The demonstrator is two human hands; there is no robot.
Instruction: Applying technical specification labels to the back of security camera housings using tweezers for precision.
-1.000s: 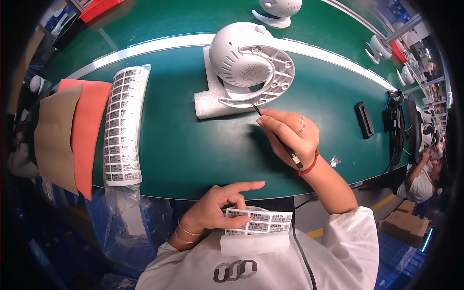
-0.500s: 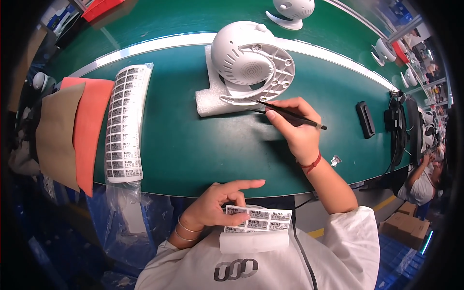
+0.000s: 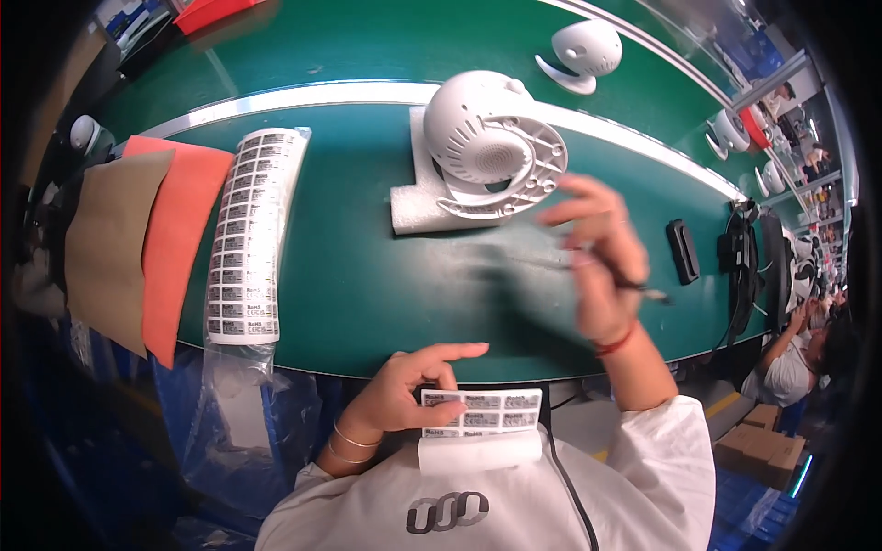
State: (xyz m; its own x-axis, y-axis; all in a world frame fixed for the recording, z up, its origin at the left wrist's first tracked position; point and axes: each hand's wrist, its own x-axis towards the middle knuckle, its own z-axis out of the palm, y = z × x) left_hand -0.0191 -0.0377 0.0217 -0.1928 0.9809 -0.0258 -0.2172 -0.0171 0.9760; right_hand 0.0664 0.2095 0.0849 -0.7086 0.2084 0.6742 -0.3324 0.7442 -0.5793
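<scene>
My left hand (image 3: pixel 404 395) pinches a small sheet of printed labels (image 3: pixel 496 418) in front of my shirt; its index finger is stretched out and the sheet's lower part curls over. Over the table's right half, my right hand (image 3: pixel 602 262) is smeared by motion. Dark tweezers (image 3: pixel 636 286) stick out behind its palm, held in the hand, while their tips are lost in the blur. Just beyond its fingers, a white rounded device (image 3: pixel 478 133) with slots and a speaker grille lies with the underside of its curved stand (image 3: pixel 537 179) showing. White foam (image 3: pixel 418 209) supports it.
To the left lie a long stack of label sheets (image 3: pixel 248 234), an orange sheet (image 3: pixel 184 239) and brown paper (image 3: pixel 110 239). A black oblong case (image 3: pixel 683 251) and black gear (image 3: pixel 740 262) lie right. Another white device (image 3: pixel 588 50) stands beyond the white rail (image 3: pixel 322 94).
My right hand has drawn away from the device's stand, toward the right, with the tweezers swung back in it. My left hand still holds the label sheet. The view has shifted slightly.
</scene>
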